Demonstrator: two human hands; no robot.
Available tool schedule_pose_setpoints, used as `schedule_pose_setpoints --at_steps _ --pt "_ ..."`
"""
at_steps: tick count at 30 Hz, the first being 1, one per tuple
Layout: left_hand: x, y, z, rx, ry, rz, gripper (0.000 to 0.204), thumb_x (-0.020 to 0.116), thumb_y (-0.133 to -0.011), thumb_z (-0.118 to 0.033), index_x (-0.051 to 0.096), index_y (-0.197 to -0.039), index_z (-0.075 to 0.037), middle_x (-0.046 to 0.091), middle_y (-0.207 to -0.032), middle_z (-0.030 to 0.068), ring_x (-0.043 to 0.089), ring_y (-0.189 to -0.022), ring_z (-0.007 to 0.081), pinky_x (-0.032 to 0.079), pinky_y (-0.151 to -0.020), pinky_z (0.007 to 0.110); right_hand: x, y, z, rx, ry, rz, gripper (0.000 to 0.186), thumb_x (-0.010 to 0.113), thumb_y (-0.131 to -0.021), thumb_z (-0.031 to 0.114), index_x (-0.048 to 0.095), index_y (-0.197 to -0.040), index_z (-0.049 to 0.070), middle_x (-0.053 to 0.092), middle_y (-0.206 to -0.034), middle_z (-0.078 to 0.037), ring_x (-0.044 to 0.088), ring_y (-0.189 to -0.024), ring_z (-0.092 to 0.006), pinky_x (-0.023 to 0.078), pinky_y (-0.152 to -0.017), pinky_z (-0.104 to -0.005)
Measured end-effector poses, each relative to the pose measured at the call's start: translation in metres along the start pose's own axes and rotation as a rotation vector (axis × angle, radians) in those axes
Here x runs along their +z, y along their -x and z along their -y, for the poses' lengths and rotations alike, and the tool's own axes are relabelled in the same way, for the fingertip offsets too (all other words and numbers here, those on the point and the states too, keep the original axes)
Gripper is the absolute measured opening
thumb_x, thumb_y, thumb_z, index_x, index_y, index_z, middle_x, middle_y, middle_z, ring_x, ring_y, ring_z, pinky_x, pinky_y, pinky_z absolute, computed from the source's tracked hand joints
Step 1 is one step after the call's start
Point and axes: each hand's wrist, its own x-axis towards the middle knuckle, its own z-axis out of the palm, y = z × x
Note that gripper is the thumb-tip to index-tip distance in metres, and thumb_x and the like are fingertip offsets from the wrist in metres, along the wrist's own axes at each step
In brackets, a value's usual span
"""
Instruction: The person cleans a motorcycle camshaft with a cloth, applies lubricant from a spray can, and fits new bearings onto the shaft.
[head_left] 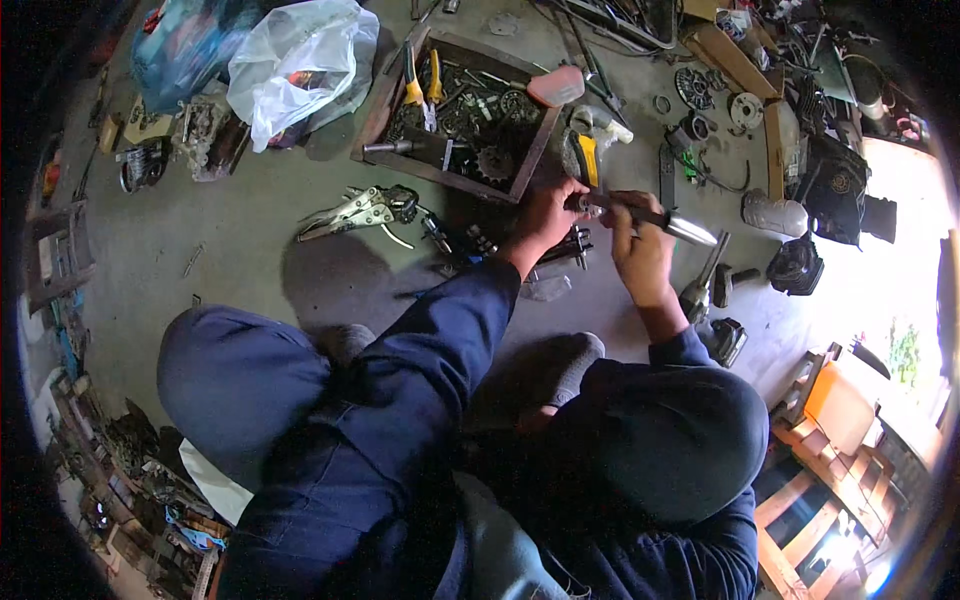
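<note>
In front of me, close to the wooden tray's near right corner, both hands meet. My right hand is closed round a long rod-like metal piece with a dark shaft and a shiny, tapered silver end pointing right. My left hand pinches a small metal part at the shaft's left end; its exact kind is too small to make out. A yellow-and-black handle stands just beyond the fingers. Under my left wrist lie several dark metal parts and a small clear plastic bag.
A wooden tray holds mixed metal parts and yellow-handled pliers. Locking pliers lie left of my hands. A power tool rests on the right. Plastic bags sit far left, loose discs far right.
</note>
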Motion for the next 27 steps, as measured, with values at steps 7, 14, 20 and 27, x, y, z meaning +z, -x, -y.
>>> schedule_pose_setpoints --at_steps 7,14,20,27 --pt "0.0 -0.007 0.0 0.04 -0.048 0.004 0.036 0.083 -0.072 -0.009 0.065 -0.103 -0.005 0.071 -0.097 0.0136 0.07 -0.091 0.0258 0.053 -0.08 0.036 0.006 0.003 -0.023 -0.156 0.064 -0.031 0.015 0.061 -0.088 0.006 0.061 -0.102 0.0 0.063 -0.103 -0.024 0.063 -0.088 -0.0436 0.051 -0.073 -0.0479" --pt "0.003 -0.002 -0.012 -0.038 -0.083 0.039 0.036 0.083 -0.071 -0.007 0.065 -0.103 -0.006 0.071 -0.093 0.0118 0.069 -0.087 0.0227 0.053 -0.079 0.034 0.014 0.023 -0.053 -0.049 0.208 -0.001 0.015 0.063 -0.09 0.009 0.059 -0.094 -0.004 0.066 -0.096 -0.024 0.064 -0.077 -0.0428 0.051 -0.067 -0.0482" --pt "-0.007 -0.014 -0.022 -0.104 -0.075 0.081 0.039 0.079 -0.078 -0.008 0.064 -0.114 -0.003 0.071 -0.093 0.0099 0.068 -0.085 0.0186 0.053 -0.078 0.033 -0.02 0.048 -0.039 0.099 0.138 -0.152 0.015 0.064 -0.091 0.016 0.059 -0.094 0.002 0.064 -0.084 -0.019 0.063 -0.07 -0.0388 0.049 -0.061 -0.0433" --pt "-0.019 -0.025 -0.065 -0.533 0.885 0.458 0.044 0.055 -0.099 -0.011 0.043 -0.14 -0.002 0.065 -0.115 0.0154 0.066 -0.104 0.0245 0.057 -0.088 0.04 -0.02 0.132 -0.111 0.483 0.465 0.034 0.025 0.061 -0.091 0.03 0.057 -0.095 0.005 0.064 -0.091 -0.019 0.064 -0.082 -0.042 0.051 -0.069 -0.0498"
